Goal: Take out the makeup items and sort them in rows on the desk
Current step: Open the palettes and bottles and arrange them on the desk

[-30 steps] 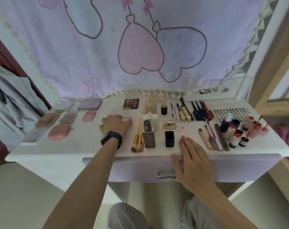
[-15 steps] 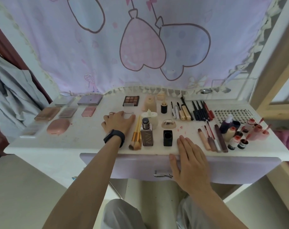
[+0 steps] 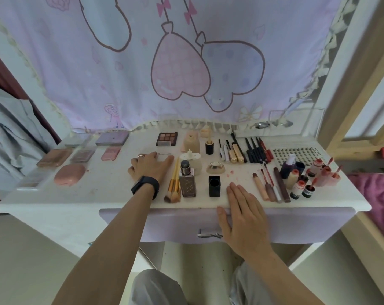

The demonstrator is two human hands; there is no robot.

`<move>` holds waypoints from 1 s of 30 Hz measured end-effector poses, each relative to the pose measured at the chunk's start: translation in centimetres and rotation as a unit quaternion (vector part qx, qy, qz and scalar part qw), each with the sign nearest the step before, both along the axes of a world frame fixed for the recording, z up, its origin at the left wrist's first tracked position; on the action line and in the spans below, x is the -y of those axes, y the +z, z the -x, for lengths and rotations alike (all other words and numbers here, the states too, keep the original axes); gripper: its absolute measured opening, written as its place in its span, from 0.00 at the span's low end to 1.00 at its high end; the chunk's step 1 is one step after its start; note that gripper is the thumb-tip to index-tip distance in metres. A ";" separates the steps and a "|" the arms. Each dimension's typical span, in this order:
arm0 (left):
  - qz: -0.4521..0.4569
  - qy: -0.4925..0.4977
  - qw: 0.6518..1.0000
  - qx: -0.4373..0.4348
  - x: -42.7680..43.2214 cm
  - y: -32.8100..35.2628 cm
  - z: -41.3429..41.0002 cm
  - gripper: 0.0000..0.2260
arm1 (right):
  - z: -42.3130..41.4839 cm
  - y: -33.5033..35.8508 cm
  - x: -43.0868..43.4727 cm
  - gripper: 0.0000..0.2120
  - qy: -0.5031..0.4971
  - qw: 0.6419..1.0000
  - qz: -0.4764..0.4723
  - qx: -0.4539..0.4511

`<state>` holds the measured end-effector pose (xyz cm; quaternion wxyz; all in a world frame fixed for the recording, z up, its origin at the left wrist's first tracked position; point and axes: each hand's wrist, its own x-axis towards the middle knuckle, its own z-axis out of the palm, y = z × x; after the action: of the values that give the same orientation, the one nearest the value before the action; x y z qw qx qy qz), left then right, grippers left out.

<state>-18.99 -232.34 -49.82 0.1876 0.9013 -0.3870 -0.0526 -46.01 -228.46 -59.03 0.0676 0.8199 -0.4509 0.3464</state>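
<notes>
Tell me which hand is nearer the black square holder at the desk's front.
Right. The right hand lies flat just right of the black square holder, its fingers nearly beside it. The left hand rests farther left, beyond the foundation bottle and brushes.

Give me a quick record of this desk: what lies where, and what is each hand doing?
Surface: white desk
Left hand: lies on the desk, fingertips on a clear case
Right hand: flat on the front edge, holding nothing
Left side: pink compact among flat cases
Middle: palette at the back, brushes, bottle, black cap
Right side: pencils side by side, lip tubes nearer the edge
</notes>
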 end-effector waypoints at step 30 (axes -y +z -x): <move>0.124 0.033 0.992 0.007 -20.3 -1.1 -13.0 0.14 | -20.9 6.1 -7.0 0.16 0.251 0.963 -0.069 -0.064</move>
<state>-5.94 -212.02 -50.95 0.2969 0.8837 -0.3618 0.0081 -25.12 -221.43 -52.95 -0.0499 0.9297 -0.2487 0.2671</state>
